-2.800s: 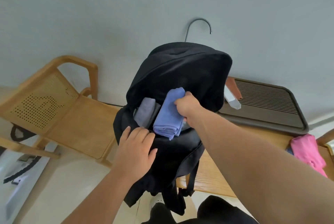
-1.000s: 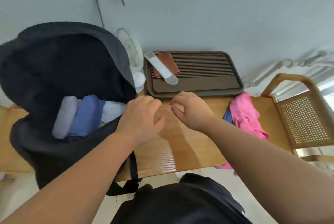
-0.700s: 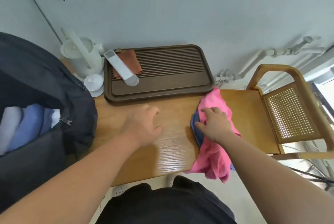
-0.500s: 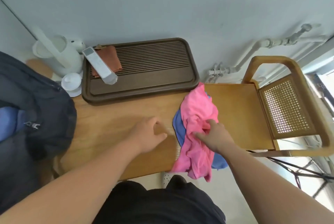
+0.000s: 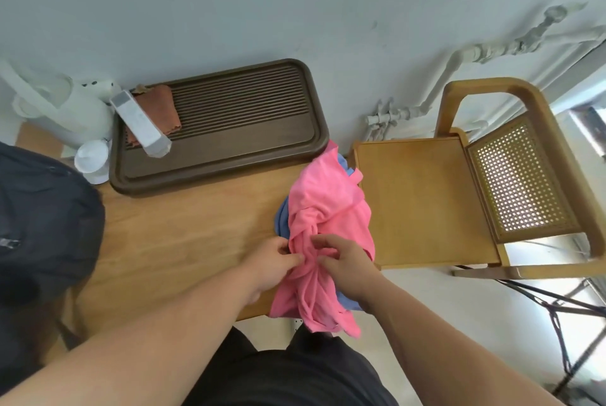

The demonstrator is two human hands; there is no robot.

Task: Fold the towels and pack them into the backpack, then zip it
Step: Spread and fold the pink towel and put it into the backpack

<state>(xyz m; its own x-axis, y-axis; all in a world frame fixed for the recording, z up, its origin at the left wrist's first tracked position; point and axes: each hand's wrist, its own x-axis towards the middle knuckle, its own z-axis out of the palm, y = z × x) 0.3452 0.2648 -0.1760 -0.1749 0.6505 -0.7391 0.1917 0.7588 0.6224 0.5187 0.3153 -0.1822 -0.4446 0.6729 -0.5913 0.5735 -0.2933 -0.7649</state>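
By the wall, on the wooden table (image 5: pixel 183 241), biggest thing first: the black backpack (image 5: pixel 42 225) at the far left. It's cut off by the frame edge, so only its flank & a zip pull show, and the opening and contents can't be seen.

At the right a wooden chair (image 5: pixel 423 202) w/ a perforated back stands just beside the table end, its legs mostly out of view.

Toward the wall sits a dark brown slatted tray (image 5: pixel 249 143). A rust-brown cloth (image 5: pixel 160 107) and a white oblong gadget (image 5: pixel 141 123) lie at its left end, and I can't tell what the gadget is.

The pink towel (image 5: pixel 328 209) lies crumpled and unfolded at the table's front right corner, part of it hanging over the front edge. Under it is a blue towel (image 5: pixel 281 220), mostly covered, w/ only slivers showing.

Both hands are on the pink towel, close together. The left hand (image 5: pixel 272 264) pinches a bunched ridge of it betw. thumb & fingertips. The right hand (image 5: pixel 347 264) has its fingers curled onto the same ridge, gripping the cloth — some fingertips are lost in the folds.

Left of the tray is a white kettle (image 5: pixel 65 110), blurred & cropped, w/ a small white lid (image 5: pixel 91 159) in front of it.
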